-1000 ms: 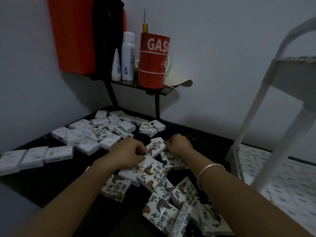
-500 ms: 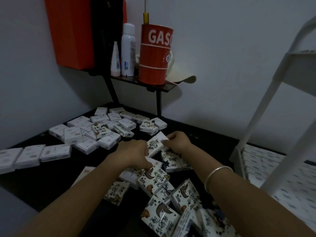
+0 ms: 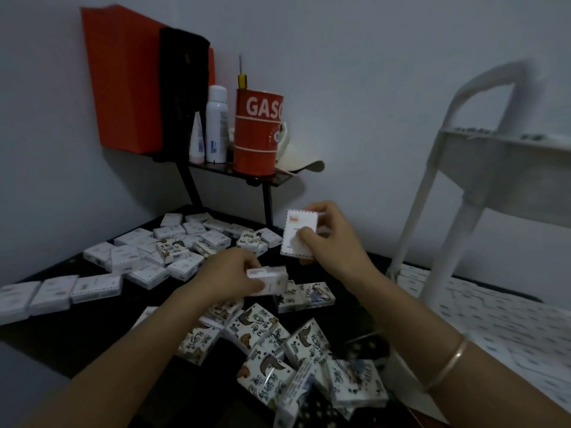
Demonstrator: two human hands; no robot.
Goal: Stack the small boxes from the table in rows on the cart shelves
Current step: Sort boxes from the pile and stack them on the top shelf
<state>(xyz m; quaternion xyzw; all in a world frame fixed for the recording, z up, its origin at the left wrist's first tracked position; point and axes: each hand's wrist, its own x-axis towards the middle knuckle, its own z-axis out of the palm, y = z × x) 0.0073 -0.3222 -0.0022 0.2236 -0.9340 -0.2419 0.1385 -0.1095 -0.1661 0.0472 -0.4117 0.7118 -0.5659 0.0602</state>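
Pick step, not yet placing. Pinching one white box upright in the right hand, lifted clear above the table. Gripping a second box in the left hand, fingers curled round it, just over the near pile. Plenty more lying far left. Next, likely: swing both right to the cart, turn the upright one flat, seat on the lower shelf flush in a row. Looks part-filled there; too blurred to confirm.
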